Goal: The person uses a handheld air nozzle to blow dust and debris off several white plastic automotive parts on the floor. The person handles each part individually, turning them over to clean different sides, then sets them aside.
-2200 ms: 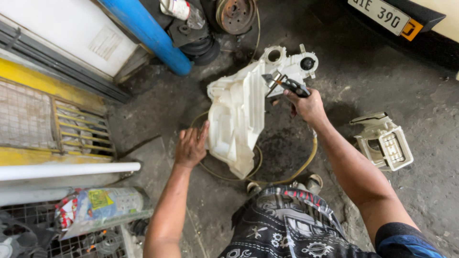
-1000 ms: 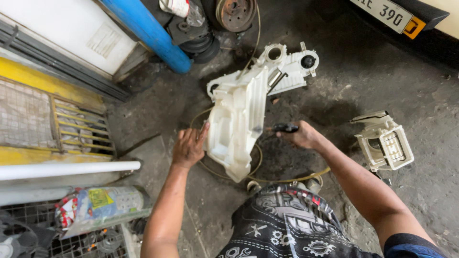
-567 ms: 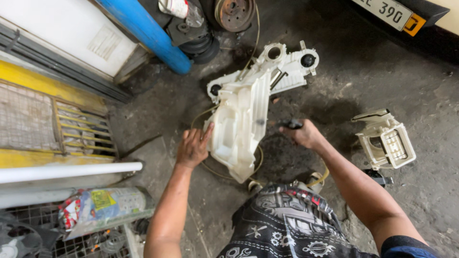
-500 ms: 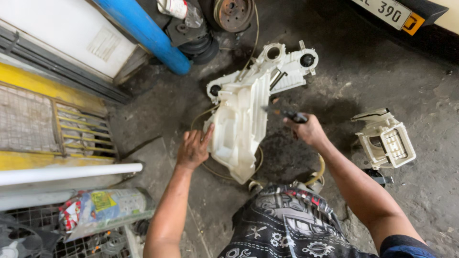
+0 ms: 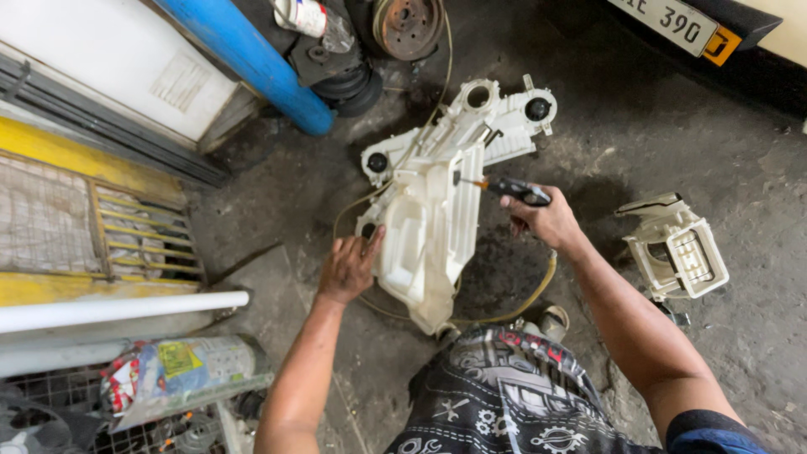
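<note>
I see the white housing (image 5: 437, 210) lying on the oily concrete floor (image 5: 639, 151) between my knees and the blue pipe (image 5: 244, 59), resting partly on a loop of yellow hose (image 5: 538, 290). My left hand (image 5: 346, 269) lies flat against the housing's left edge, fingers loosely together, steadying it. My right hand (image 5: 546, 220) is wrapped around the dark handle of a screwdriver (image 5: 508, 187), whose tip meets the housing's right side near the top of the ribbed panel. The worry, as I judge it, is a slip: the driver comes in nearly level, so if the tip rides out of the screw head it could skate across the plastic and gouge it, or jab toward my left hand. The housing also sits unevenly on the hose, so hard pushing could rock it and crack a thin tab. A loosened screw could drop and vanish in the dark grime. The smaller vent piece (image 5: 677, 252) sits well apart on the right, out of the way.
</note>
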